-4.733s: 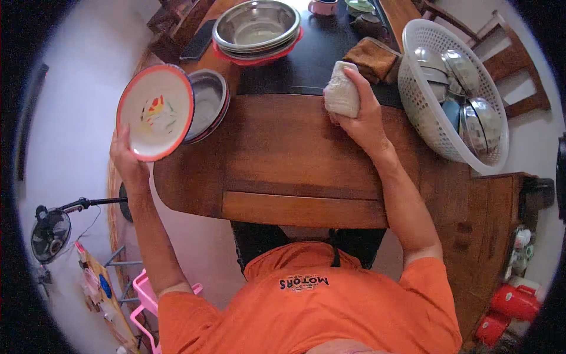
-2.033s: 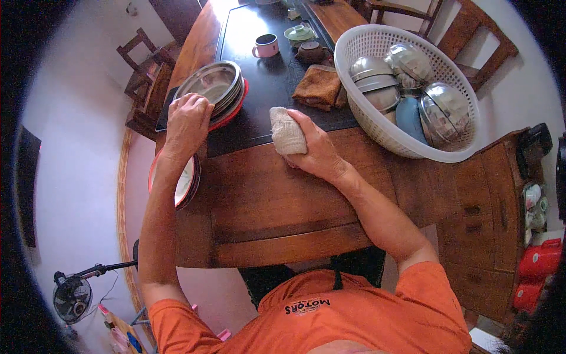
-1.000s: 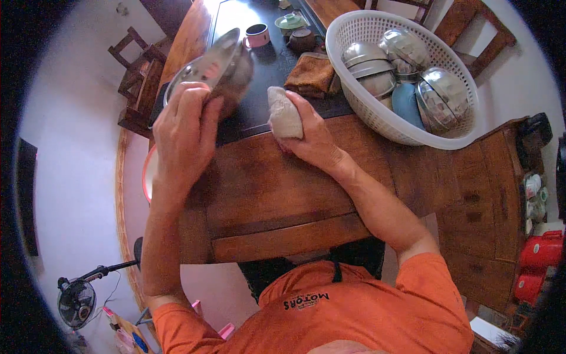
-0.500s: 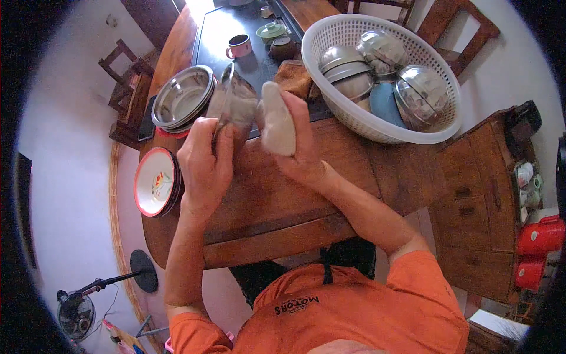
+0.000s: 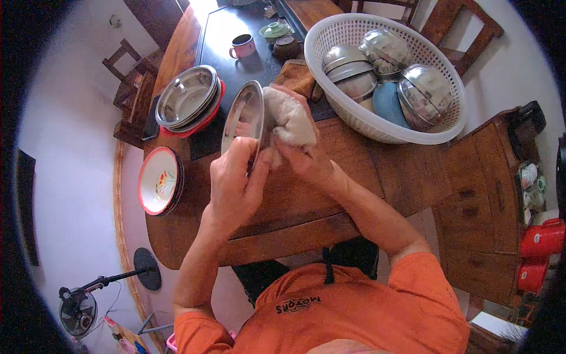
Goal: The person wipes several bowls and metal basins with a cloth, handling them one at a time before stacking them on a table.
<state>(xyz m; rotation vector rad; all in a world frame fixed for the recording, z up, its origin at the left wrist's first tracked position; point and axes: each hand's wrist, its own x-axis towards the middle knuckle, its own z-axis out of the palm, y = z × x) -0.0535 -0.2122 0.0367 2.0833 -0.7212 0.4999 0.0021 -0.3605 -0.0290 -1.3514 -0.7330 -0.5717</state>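
While your left hand (image 5: pixel 236 183) grips a steel bowl (image 5: pixel 243 115) tilted on edge above the table (image 5: pixel 354 162), the pale cloth (image 5: pixel 292 118) clasped in your right hand (image 5: pixel 309 159) hides its outer side. Beyond, a brown cloth (image 5: pixel 296 76) shows only partly, beside the white basket (image 5: pixel 427 136).

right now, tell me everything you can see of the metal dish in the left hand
The metal dish is round and silvery, steel by its look, with a narrow rim and a shiny inside showing pinkish reflections. It is held up on edge above the wooden table, its inner face turned toward the left. The left hand grips its near edge. The off-white cloth in the right hand appears to be against its mostly hidden outer side.
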